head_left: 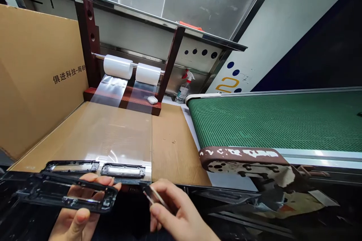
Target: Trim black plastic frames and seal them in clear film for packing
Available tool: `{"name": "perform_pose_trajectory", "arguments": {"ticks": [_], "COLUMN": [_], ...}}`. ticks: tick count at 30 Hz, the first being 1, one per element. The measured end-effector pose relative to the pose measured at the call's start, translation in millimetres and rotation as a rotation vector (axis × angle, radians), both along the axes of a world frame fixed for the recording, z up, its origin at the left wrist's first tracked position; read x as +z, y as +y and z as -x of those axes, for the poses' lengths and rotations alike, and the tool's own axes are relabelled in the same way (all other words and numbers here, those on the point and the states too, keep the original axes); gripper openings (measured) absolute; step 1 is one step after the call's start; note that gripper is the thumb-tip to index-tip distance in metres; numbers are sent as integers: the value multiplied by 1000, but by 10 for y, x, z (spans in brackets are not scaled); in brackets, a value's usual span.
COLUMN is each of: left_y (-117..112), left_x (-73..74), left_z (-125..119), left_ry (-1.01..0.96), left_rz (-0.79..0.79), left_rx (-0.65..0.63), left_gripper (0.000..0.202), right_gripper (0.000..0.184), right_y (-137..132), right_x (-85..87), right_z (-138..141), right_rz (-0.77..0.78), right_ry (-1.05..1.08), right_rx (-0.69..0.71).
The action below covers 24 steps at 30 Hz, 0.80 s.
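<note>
My left hand (76,218) grips a black plastic frame (66,194) with long rectangular openings, its fingers curled behind the part at the lower left. My right hand (175,211) pinches a slim metal tweezers-like tool (154,197) close to the frame's right end, without visibly touching it. Just beyond them, two similar black frames (71,166) (123,171) lie on a sheet of clear plastic film (113,135), which covers flat cardboard.
Two white film rolls (117,66) (148,73) sit on a dark wooden rack (172,58). A green conveyor belt (271,120) runs along the right, and a tall cardboard box (36,75) stands at the left. A spray bottle (183,88) stands behind.
</note>
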<state>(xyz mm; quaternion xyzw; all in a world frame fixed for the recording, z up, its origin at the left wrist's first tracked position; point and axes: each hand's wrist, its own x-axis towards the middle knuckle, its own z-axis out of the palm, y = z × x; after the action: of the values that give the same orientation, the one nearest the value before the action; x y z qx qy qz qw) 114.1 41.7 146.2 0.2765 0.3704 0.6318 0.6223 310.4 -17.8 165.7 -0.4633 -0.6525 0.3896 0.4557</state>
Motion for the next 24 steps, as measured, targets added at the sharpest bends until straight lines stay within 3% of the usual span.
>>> {"name": "perform_pose_trajectory", "arguments": {"ticks": [2,5,8,11,19,24], "left_y": [71,161,192,172,-44,-117], "left_x": [-166,-418,-525,-472,-85,15], "left_z": [96,259,343,317,48,-11], "left_ry": [21,70,89,96,106,112], "left_rz": [-33,-70,-112,-142,-27,18], "left_rx": [-46,-132,-159,-171,-61,-36], "left_gripper": [52,52,50,49,50,55], "right_gripper": [30,34,32,34,35,33], "right_y": [-4,9,31,44,29,10], "right_x": [4,39,87,110,120,147], "right_z": [2,13,43,75,84,100], "right_rz": [-147,-472,-611,-655,-627,-624], "right_ry": [-107,-459,-699,-772,-792,-820], "right_rx": [-1,-85,-168,-199,-190,-210]}}
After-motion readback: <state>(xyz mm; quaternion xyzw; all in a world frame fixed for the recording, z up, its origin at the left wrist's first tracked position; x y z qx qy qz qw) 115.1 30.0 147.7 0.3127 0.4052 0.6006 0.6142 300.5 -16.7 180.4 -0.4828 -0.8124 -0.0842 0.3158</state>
